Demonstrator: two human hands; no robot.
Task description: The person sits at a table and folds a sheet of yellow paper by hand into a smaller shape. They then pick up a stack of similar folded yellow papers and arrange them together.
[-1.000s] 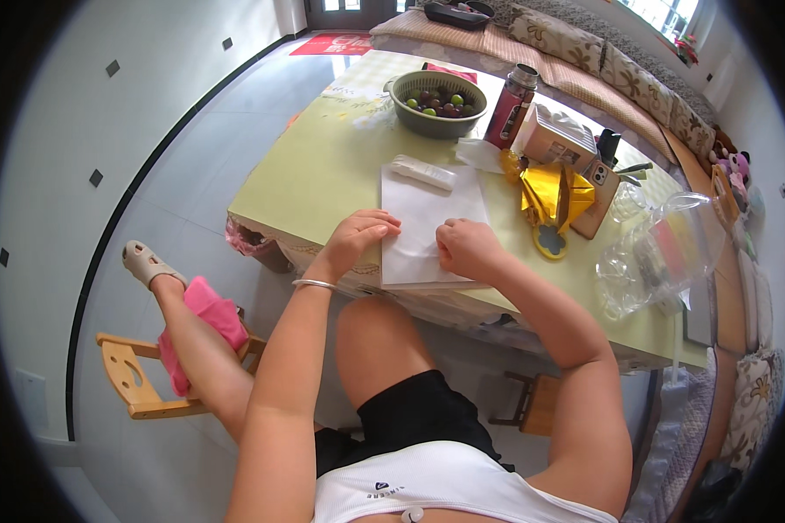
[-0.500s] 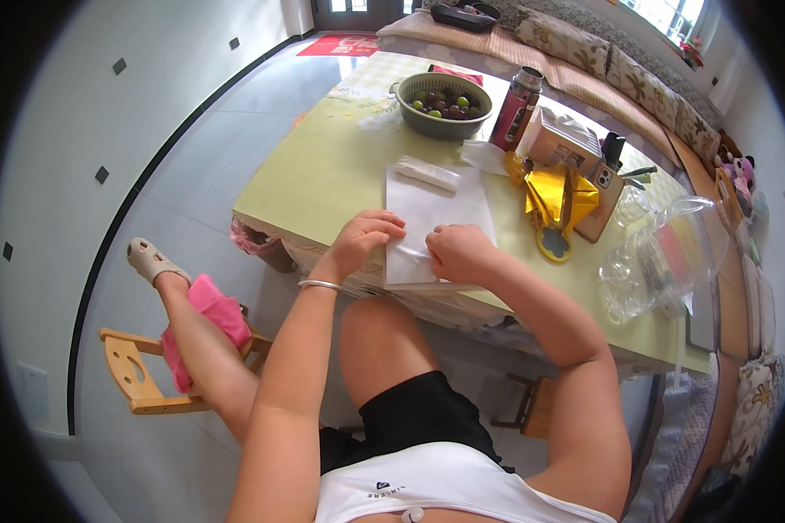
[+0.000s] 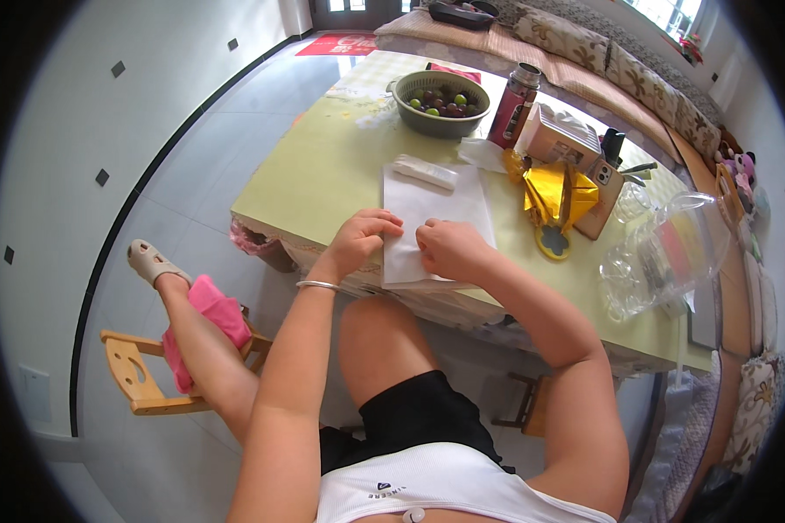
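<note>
A stack of white paper sheets (image 3: 449, 205) lies at the table's near edge in front of me. My left hand (image 3: 366, 237) rests at its left edge, fingers stretched onto the paper. Fingers curled together, my right hand (image 3: 453, 250) presses on the sheet's lower middle; whatever is in its grip is hidden beneath the knuckles. Across the far part of the paper lies a slim white tube-like object (image 3: 425, 173). To the right of the paper is crumpled gold foil (image 3: 558, 193), with a yellow ring-shaped handle (image 3: 552, 243) at its near end.
Farther back stand a grey-green basket of grapes (image 3: 439, 106), a dark red thermos (image 3: 515, 106) and a tissue box (image 3: 560, 138). A phone (image 3: 604, 196) leans by the foil. At right lies a clear plastic package (image 3: 663, 257). A wooden chair (image 3: 139, 375) is at lower left.
My right hand has slid slightly left over the paper, closer to my left hand. My left hand stays in nearly the same place.
</note>
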